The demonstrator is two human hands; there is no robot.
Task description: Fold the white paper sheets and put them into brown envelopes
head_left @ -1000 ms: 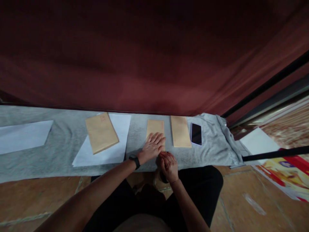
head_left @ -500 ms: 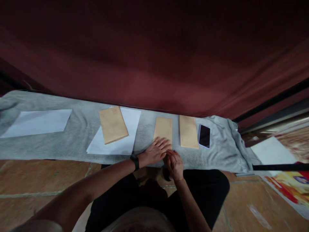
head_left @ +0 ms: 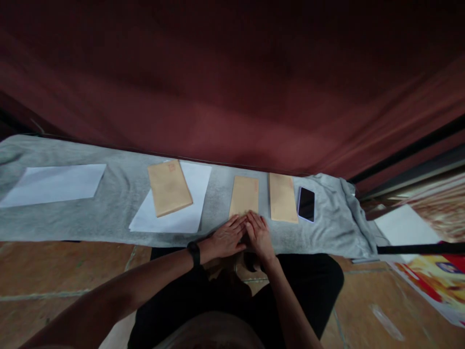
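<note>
A brown envelope [head_left: 244, 194] lies on the grey cloth in front of me, its near end covered by my hands. My left hand [head_left: 228, 237], with a dark band on the wrist, rests flat on that end, fingers stretched out. Beside it, my right hand [head_left: 259, 235] lies with fingers extended over the same edge, touching the left fingertips. To the right sits a stack of brown envelopes [head_left: 282, 198]. On the left, another pile of brown envelopes [head_left: 170, 188] lies at a slant on white paper sheets [head_left: 198, 194].
A phone [head_left: 306, 204] lies right of the envelope stack. More white paper [head_left: 58, 184] is at the far left of the grey cloth [head_left: 116, 213]. A dark red curtain-like surface [head_left: 232, 126] rises behind. A black bar [head_left: 407, 249] juts in at right, near a colourful printed sheet [head_left: 439, 281].
My left hand has slid down toward the envelope's near edge. My right hand has gone from bent fingers at that edge to lying extended on it.
</note>
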